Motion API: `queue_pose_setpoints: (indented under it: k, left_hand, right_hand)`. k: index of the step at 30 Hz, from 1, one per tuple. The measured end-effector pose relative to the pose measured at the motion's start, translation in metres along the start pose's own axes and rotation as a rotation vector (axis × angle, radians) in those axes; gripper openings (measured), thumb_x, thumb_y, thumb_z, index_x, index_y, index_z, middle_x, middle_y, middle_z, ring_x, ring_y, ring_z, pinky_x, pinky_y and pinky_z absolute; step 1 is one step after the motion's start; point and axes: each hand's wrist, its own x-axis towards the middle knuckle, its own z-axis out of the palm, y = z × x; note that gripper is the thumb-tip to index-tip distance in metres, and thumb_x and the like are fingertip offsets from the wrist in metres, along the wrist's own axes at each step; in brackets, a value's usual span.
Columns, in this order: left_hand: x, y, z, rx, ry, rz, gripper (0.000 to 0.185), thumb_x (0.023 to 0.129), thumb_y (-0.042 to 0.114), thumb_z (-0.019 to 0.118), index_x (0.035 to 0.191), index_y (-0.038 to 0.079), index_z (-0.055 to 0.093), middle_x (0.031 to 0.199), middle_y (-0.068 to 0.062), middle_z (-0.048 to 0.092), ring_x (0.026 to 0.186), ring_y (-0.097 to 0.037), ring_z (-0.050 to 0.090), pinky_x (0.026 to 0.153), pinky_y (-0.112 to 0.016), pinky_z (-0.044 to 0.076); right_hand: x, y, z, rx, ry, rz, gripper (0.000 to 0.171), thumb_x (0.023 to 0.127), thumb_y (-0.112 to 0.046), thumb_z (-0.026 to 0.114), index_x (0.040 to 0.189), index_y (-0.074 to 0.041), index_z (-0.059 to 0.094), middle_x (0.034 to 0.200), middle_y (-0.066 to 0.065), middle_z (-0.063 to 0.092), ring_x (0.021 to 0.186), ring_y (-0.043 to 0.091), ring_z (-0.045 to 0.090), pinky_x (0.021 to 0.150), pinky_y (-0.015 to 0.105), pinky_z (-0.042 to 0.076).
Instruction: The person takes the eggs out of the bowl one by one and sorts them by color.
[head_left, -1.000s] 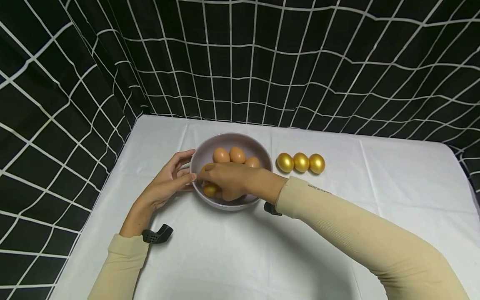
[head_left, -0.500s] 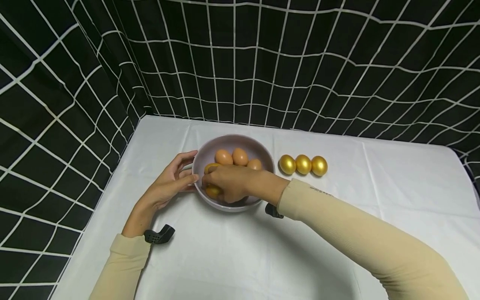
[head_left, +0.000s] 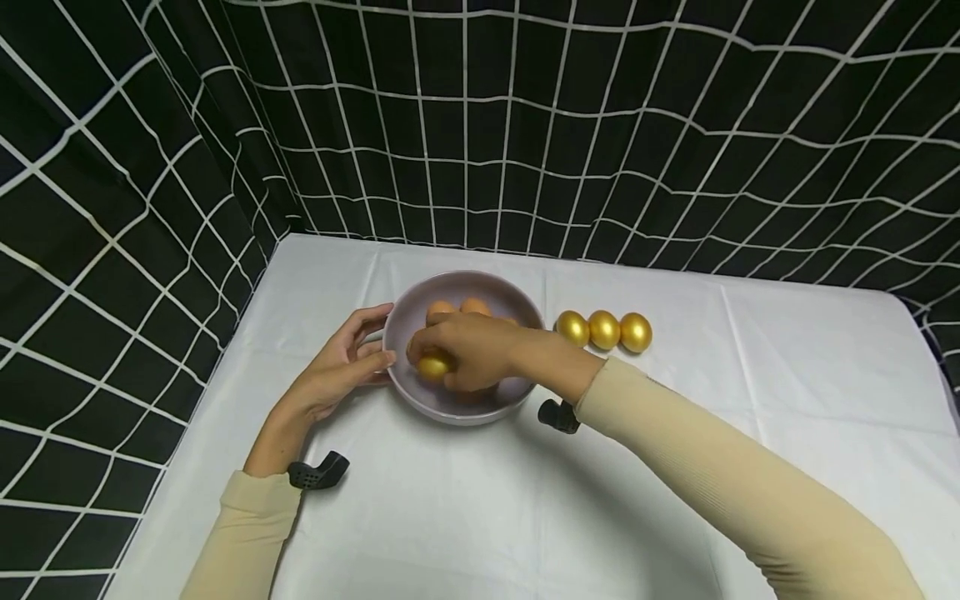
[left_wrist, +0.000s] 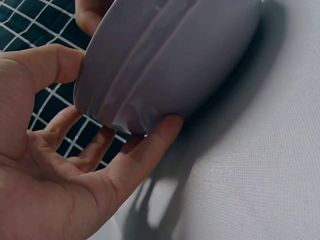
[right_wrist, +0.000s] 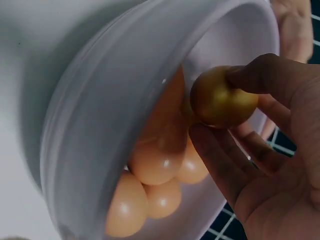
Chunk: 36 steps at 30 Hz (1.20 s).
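Note:
A mauve bowl (head_left: 480, 287) stands on a white-covered table. Its left side is held by my left hand (head_left: 337, 360), with the thumb at the rim and the fingers against the outer wall, as the left wrist view shows. Inside the bowl, my right hand (head_left: 476, 343) pinches a golden egg (right_wrist: 224, 97) between thumb and fingers, above the other eggs. Several brown eggs (right_wrist: 156, 159) are clustered in the bowl, partly hidden by the right hand in the head view. A yellowish sliver shows beside the held egg in the right wrist view.
Three golden eggs (head_left: 603, 331) lie in a row on the white tablecloth (head_left: 450, 500), just right of the bowl. Black curtains with white netting (head_left: 465, 125) stand behind the table and at its left. A black wrist camera (head_left: 318, 472) is strapped to the left wrist.
My right hand has lifted slightly within the bowl, bringing the golden egg up. The other golden egg seen earlier is now covered by the hand. My left hand stays at the rim.

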Motion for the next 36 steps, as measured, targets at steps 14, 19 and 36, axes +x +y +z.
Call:
queue_pose_setpoints:
  k: [14, 19, 36]
  left_hand:
    - [-0.001, -0.003, 0.001, -0.009, 0.005, -0.009, 0.075, 0.099, 0.000, 0.063, 0.165, 0.011, 0.028, 0.168, -0.017, 0.032, 0.142, -0.033, 0.054, 0.092, -0.036, 0.064]
    - [-0.001, -0.005, 0.001, -0.009, 0.007, -0.013, 0.075, 0.099, 0.000, 0.063, 0.165, 0.011, 0.027, 0.169, -0.017, 0.032, 0.146, -0.040, 0.049, 0.093, -0.037, 0.064]
    - [0.001, -0.003, 0.001, -0.020, 0.005, -0.008, 0.075, 0.099, -0.001, 0.062, 0.164, 0.010, 0.027, 0.168, -0.019, 0.031, 0.146, -0.042, 0.048, 0.092, -0.037, 0.064]
  right_hand:
    - [-0.046, 0.025, 0.020, 0.498, 0.436, -0.022, 0.044, 0.090, -0.008, 0.077, 0.132, -0.012, 0.066, 0.132, 0.008, 0.065, 0.119, 0.026, 0.065, 0.096, 0.045, 0.061]
    - [-0.057, 0.032, 0.030, 0.660, 0.480, 0.023, 0.045, 0.093, -0.004, 0.074, 0.136, -0.012, 0.064, 0.142, 0.005, 0.063, 0.127, 0.029, 0.063, 0.100, 0.041, 0.062]
    - [-0.114, 0.058, 0.041, 0.914, 0.744, 0.197, 0.048, 0.096, -0.002, 0.072, 0.142, -0.008, 0.059, 0.140, 0.007, 0.062, 0.121, 0.016, 0.068, 0.096, 0.020, 0.060]
